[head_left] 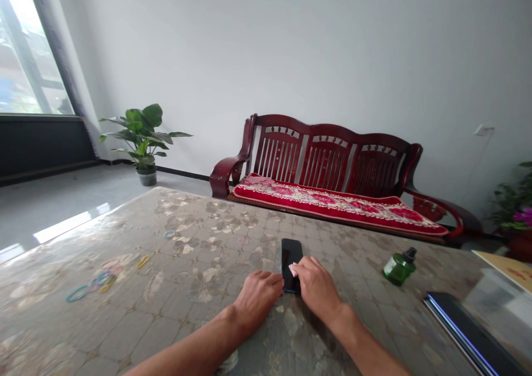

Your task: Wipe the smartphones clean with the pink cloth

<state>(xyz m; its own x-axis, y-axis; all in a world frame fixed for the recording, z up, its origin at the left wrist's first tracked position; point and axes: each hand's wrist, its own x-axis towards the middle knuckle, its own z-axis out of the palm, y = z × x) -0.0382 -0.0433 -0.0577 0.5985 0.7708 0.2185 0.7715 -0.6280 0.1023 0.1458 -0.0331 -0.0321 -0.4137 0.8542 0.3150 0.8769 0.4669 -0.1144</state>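
Note:
A black smartphone (292, 254) lies flat, screen up, on the patterned tablecloth in front of me. My right hand (318, 284) pinches a small pale pink-white cloth or tissue (293, 269) against its screen. On the other side, my left hand (261, 293) rests low on the table, fingers stretched out, their tips touching the phone's lower left edge. Its thumb is hard to make out.
A green bottle (399, 267) with a black cap stands to the right, nearer than a dark laptop-like slab (469, 326). Coloured rubber bands (102, 279) lie at left on the table (178, 320). Beyond are a wooden bench (328, 154) and a potted plant (143, 138).

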